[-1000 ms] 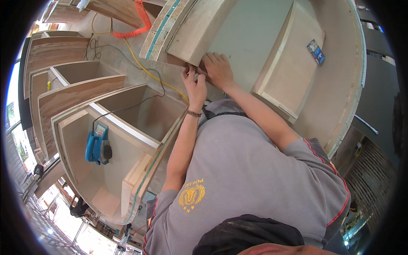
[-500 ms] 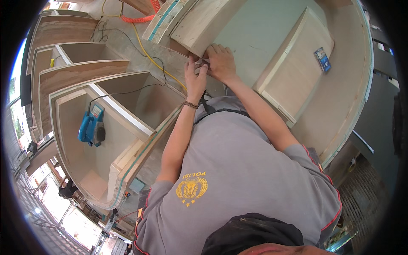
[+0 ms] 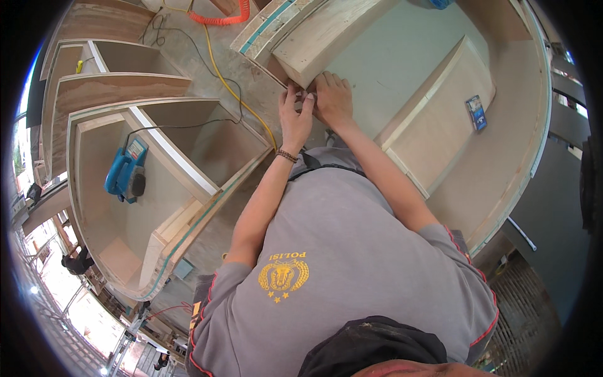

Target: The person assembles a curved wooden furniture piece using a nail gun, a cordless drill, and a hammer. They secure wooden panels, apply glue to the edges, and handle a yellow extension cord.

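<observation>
Both hands meet at the near corner of a pale wooden box section [image 3: 333, 45] on a large curved cabinet. My left hand [image 3: 295, 119] is at the corner's left side, fingers bent and thumb raised toward the right hand. My right hand [image 3: 333, 100] lies against the corner's right side with its fingers curled. Anything pinched between the fingertips is too small and hidden to make out. Beside the hands spreads the cabinet's grey-green inner panel [image 3: 370, 72].
A blue power sander [image 3: 125, 174] rests in a wooden cabinet [image 3: 91, 207] at left, its dark cord trailing over it. A yellow hose [image 3: 223, 78] and an orange coiled hose [image 3: 220, 21] cross the floor. At right, a small blue pack [image 3: 476, 113] sits on a wooden divider [image 3: 433, 119].
The view has shifted slightly, so the cabinets sit a little differently in it. My hands stay at the same corner, with the left fingers and thumb slightly moved.
</observation>
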